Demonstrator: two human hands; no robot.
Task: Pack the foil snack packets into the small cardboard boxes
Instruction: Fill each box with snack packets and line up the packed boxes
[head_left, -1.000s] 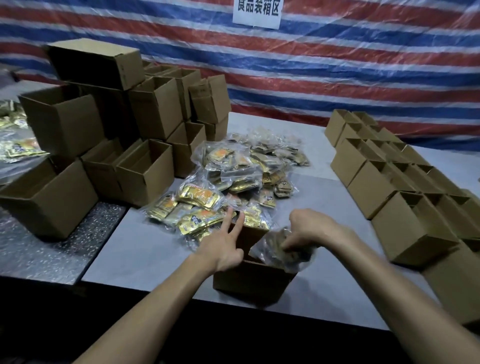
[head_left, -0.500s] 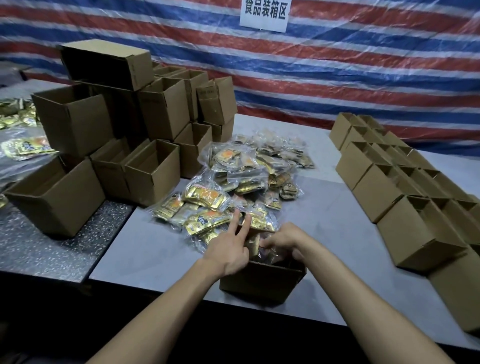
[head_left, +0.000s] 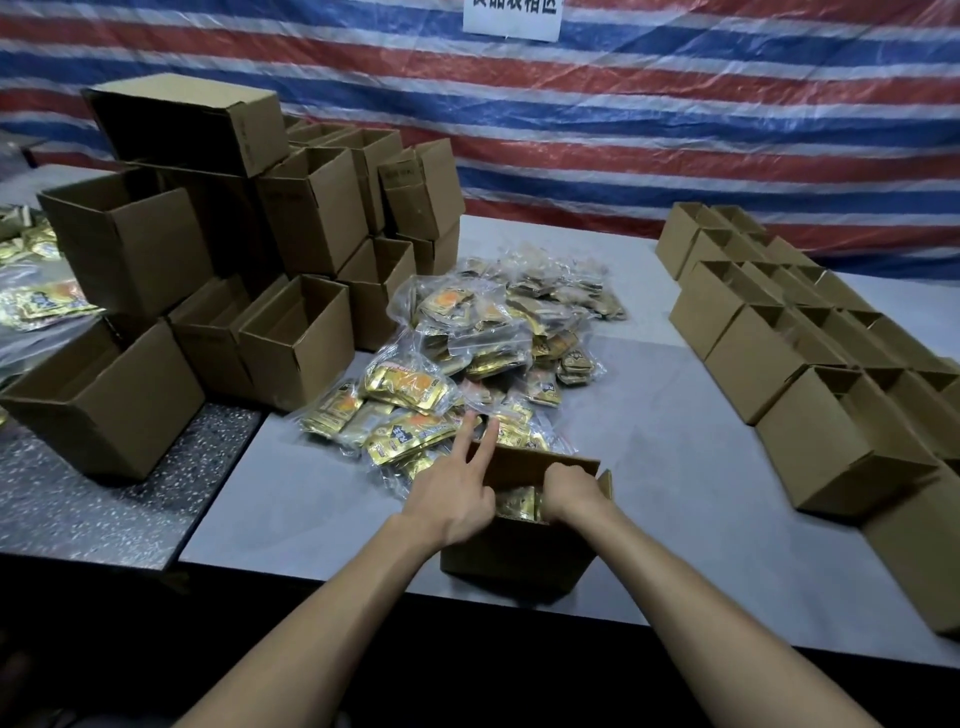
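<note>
Box (head_left: 519, 553) at the table's (head_left: 675, 467) near edge, top open; our left hand (head_left: 457, 499) braces its left rim, two fingers (head_left: 466, 435) straight — likely steadying it; our right hand (head_left: 571, 491) dips inside onto gold packets (head_left: 516, 505), fingers hidden, so we cannot tell if it grips them. Behind, the packet pile (head_left: 467, 364) lies just beside the box; bare table lies right for sliding it, short of the box rows (head_left: 779, 358).

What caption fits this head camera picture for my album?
Left hand rests on a small cardboard box while right hand reaches inside onto gold snack packets.
</note>
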